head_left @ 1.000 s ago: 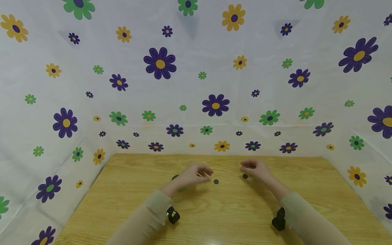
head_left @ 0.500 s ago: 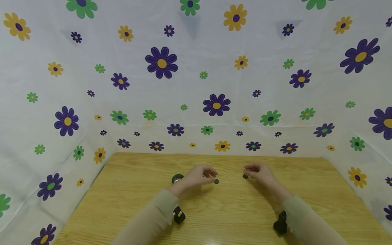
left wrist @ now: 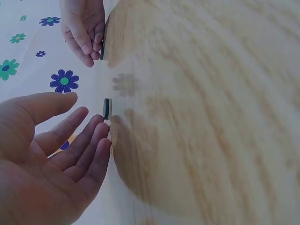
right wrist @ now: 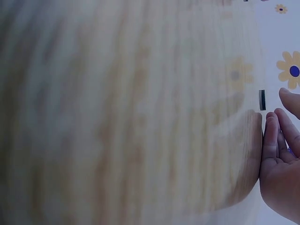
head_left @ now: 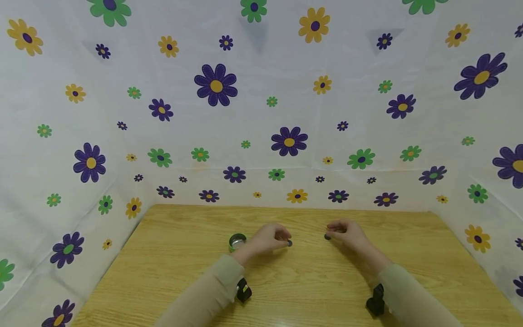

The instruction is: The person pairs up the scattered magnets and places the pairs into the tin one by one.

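Two small dark flat round discs lie on the wooden table. My left hand (head_left: 267,238) is at the left disc (head_left: 289,243), thumb and fingers spread apart around it. In the left wrist view that disc (left wrist: 107,108) sits just past the fingertips, and the thumb is clear of it. Close to the other disc (head_left: 327,236) is my right hand (head_left: 347,232), low over the table. The right wrist view has this disc (right wrist: 262,100) beside the fingertips, with a gap to the thumb. Whether any finger touches a disc, I cannot tell.
A round green tin (head_left: 237,242), open at the top, stands behind my left wrist, partly hidden by it. White flower-printed cloth (head_left: 175,136) surrounds the wooden table (head_left: 302,290) at the back and sides. Black cameras (head_left: 244,290) hang at both wrists.
The left hand has moved right and lower, up to its disc, leaving more of the green tin visible. The right hand has lowered slightly toward its own disc.
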`<state>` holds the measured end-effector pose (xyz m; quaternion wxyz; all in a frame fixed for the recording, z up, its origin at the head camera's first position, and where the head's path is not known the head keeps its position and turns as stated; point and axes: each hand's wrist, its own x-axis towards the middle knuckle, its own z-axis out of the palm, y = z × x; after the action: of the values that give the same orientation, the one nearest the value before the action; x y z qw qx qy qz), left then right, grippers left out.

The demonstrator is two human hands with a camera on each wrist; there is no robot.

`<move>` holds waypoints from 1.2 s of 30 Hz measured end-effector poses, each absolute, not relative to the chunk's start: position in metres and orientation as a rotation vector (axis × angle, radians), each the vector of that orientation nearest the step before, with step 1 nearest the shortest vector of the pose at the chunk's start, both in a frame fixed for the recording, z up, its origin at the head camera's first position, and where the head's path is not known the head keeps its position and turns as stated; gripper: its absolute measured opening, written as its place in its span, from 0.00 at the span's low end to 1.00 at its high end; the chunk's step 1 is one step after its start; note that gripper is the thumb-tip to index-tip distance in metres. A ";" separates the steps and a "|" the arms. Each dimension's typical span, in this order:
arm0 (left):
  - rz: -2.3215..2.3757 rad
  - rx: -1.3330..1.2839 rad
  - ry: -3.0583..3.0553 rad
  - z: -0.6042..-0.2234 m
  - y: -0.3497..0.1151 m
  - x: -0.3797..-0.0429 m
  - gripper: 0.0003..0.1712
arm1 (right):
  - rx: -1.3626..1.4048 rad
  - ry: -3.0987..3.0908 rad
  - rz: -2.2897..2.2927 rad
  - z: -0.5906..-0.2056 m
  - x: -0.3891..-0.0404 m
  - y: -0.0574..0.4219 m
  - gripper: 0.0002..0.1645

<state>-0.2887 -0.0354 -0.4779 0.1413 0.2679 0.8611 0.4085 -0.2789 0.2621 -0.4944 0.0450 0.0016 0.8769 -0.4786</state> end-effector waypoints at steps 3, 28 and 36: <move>1.180 0.749 2.496 -0.477 -0.035 -0.288 0.11 | 0.000 2.692 -1.451 -0.497 -0.280 0.262 0.19; 1.227 0.604 2.584 -0.502 -0.027 -0.297 0.13 | -0.071 2.706 -1.396 -0.498 -0.283 0.267 0.17; 1.177 0.615 2.631 -0.501 -0.026 -0.295 0.10 | -0.091 2.727 -1.356 -0.500 -0.284 0.268 0.16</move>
<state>-0.2952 -0.0256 -0.5007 0.0971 0.2077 0.8885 0.3974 -0.2839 0.2675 -0.5002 0.0474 -0.0299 0.8940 -0.4445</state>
